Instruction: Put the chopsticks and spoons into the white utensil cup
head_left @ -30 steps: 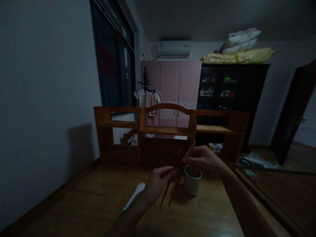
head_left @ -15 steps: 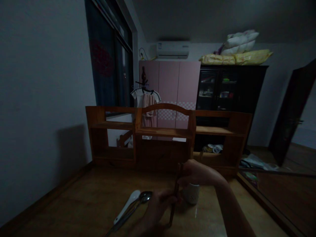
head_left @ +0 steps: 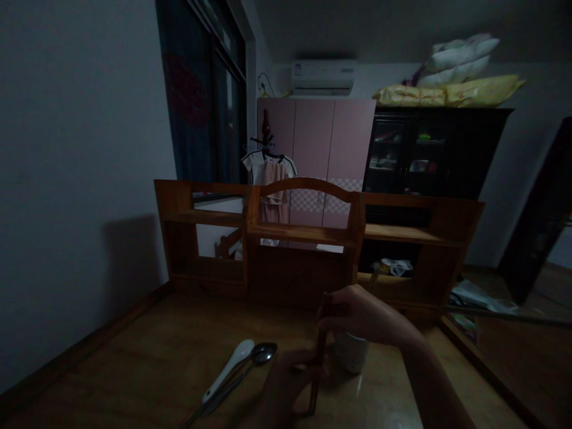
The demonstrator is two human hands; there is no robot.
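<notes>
The pale cup (head_left: 351,353) stands upright on the wooden table (head_left: 156,351), its rim largely hidden by the right hand (head_left: 364,314), so its contents are hard to make out. Just left of the cup, dark chopsticks (head_left: 314,396) stand nearly upright, close together; how many there are cannot be told. The right hand's fingers are closed in a pinch on their upper ends, and the left hand (head_left: 292,376), dim and cut off below, is closed around them lower down. Further left of the cup lie a white spoon (head_left: 227,372) and, beside it, metal spoons (head_left: 264,354) whose handles run together, at least one cut off by the bottom edge. Behind the cup is the wooden shelf unit (head_left: 301,233); a thin stick (head_left: 374,279) shows above the right hand, its lower part hidden
</notes>
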